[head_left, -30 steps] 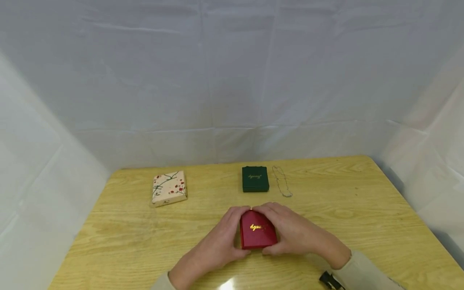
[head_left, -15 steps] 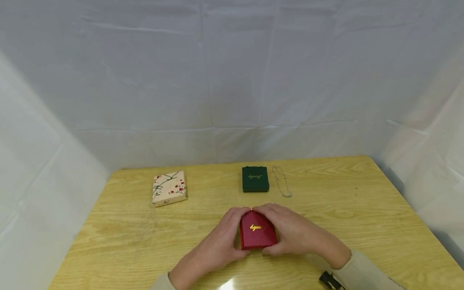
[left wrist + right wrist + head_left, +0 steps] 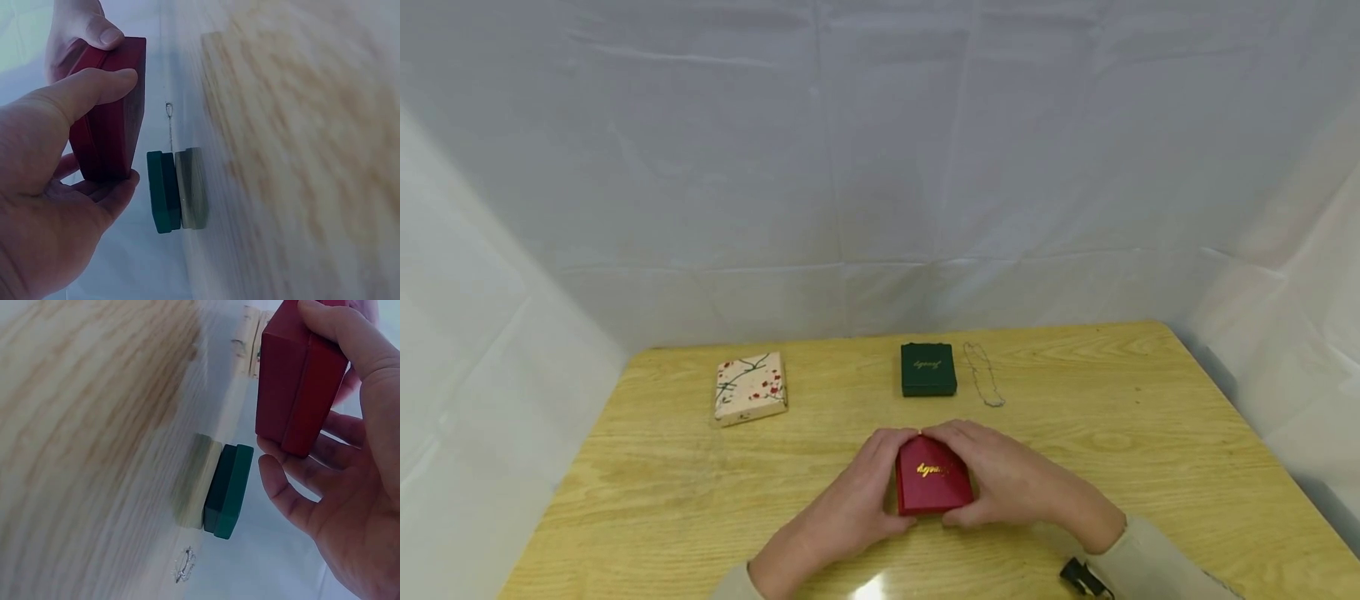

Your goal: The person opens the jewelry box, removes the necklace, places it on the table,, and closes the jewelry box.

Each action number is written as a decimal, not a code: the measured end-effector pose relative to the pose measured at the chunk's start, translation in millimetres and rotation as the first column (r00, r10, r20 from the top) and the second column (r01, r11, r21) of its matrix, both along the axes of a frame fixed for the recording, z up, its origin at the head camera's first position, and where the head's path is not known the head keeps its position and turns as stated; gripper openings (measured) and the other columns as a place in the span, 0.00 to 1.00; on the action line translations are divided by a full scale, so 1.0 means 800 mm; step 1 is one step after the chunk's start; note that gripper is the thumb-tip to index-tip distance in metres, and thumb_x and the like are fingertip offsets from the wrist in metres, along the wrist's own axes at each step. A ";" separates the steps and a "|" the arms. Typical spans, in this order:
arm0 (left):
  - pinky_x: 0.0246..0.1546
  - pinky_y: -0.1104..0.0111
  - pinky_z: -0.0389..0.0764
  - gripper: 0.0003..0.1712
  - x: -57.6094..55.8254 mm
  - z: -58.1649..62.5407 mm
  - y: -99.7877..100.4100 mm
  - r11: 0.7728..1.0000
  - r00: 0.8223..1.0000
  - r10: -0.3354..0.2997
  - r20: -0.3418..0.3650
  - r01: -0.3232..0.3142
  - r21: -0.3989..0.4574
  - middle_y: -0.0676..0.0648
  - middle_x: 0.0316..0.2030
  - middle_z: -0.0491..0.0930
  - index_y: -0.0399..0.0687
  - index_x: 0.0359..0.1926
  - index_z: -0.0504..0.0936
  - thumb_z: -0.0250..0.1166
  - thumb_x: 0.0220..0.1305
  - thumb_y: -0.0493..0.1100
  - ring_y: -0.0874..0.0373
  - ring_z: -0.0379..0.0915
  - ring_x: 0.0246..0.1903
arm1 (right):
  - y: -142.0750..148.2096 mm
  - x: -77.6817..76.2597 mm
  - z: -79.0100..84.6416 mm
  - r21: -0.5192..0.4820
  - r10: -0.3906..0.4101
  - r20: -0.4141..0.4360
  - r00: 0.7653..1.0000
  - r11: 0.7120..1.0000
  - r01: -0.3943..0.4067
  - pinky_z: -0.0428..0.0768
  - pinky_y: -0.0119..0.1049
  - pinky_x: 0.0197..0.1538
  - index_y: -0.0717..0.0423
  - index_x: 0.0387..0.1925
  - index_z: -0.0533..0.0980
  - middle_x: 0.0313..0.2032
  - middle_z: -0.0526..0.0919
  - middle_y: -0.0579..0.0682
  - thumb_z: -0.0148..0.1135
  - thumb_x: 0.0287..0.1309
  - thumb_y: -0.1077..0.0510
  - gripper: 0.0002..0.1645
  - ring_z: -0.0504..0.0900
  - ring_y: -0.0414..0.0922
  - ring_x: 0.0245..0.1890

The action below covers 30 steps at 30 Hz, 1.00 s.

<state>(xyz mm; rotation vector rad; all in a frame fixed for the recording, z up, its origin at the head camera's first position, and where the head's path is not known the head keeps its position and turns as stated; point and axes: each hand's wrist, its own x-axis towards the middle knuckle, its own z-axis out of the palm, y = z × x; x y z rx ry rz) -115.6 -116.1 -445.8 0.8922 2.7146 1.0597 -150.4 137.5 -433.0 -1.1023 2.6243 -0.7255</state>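
Between both hands is a small red jewelry box (image 3: 934, 479) with gold lettering on its lid; the lid looks closed. My left hand (image 3: 859, 496) grips its left side, thumb at the near face and fingers at the far side. On the other side my right hand (image 3: 1007, 473) holds it the same way. Both wrist views show the red box (image 3: 109, 125) held up off the tabletop, with thumbs and fingertips on its edges. Behind it a green jewelry box (image 3: 928, 371) lies on the table, with a thin silver chain (image 3: 984, 375) just to its right.
A cream box (image 3: 751, 389) with a red flower and branch pattern lies at the back left of the wooden table (image 3: 647, 500). White cloth (image 3: 880, 167) hangs behind the table and along both sides. A black object (image 3: 1084, 578) sits by the right sleeve.
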 end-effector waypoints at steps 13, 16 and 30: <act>0.69 0.59 0.73 0.59 -0.001 -0.001 -0.002 1.000 1.000 0.011 0.019 -0.011 0.008 0.49 0.68 0.67 0.47 0.79 0.57 0.84 0.54 0.39 0.57 0.66 0.66 | -0.002 0.001 0.002 0.014 -0.008 -0.040 0.999 1.000 0.008 0.78 0.46 0.66 0.50 0.78 0.64 0.69 0.73 0.41 0.84 0.50 0.38 0.59 0.73 0.41 0.66; 0.69 0.59 0.73 0.60 0.000 -0.001 -0.002 1.000 1.000 0.014 0.023 -0.014 0.009 0.48 0.68 0.67 0.46 0.79 0.56 0.84 0.54 0.39 0.57 0.66 0.65 | -0.002 0.002 0.002 0.023 -0.007 -0.046 0.999 1.000 0.008 0.78 0.47 0.67 0.50 0.78 0.64 0.70 0.73 0.41 0.84 0.51 0.38 0.59 0.73 0.42 0.67; 0.69 0.59 0.73 0.63 0.002 0.001 -0.003 1.000 0.998 0.022 0.056 -0.022 -0.006 0.46 0.70 0.67 0.46 0.81 0.52 0.85 0.54 0.38 0.54 0.66 0.67 | 0.000 0.003 0.002 0.009 -0.015 -0.013 1.000 1.000 0.015 0.79 0.46 0.66 0.48 0.78 0.64 0.70 0.72 0.40 0.83 0.52 0.39 0.58 0.73 0.41 0.66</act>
